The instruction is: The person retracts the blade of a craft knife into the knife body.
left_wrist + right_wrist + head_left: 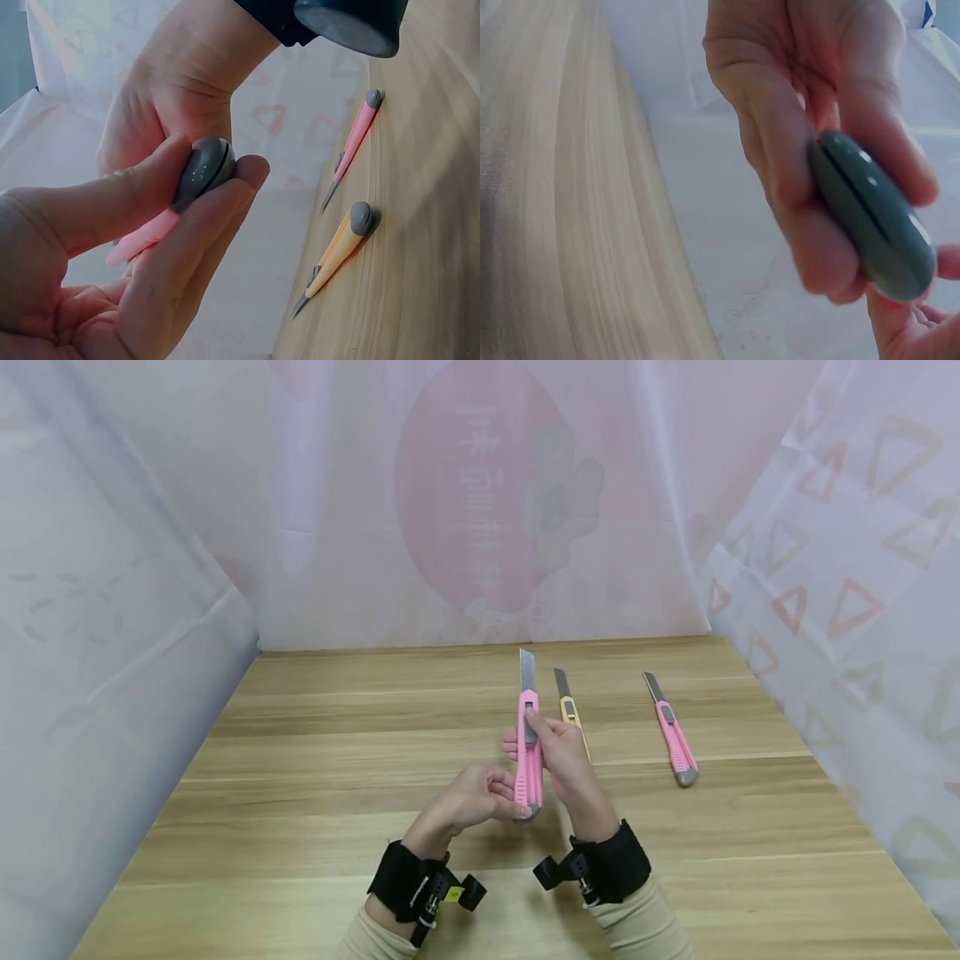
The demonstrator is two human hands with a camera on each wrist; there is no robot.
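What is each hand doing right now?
Left hand: pinches grey end cap of the pink plastic utility knife.
Right hand: grips that knife's body.

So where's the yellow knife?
In the head view, the yellow knife lies on the wooden table, just behind the right hand, between the held pink knife and another pink knife further right.

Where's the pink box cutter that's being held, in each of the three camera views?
Head: the held pink cutter is at centre, blade pointing away, gripped by the right hand, with the left hand pinching its base.
Left wrist: left of centre, grey end cap between thumb and finger.
Right wrist: at right, only the grey end cap shows.
Shared landmark: the grey end cap.
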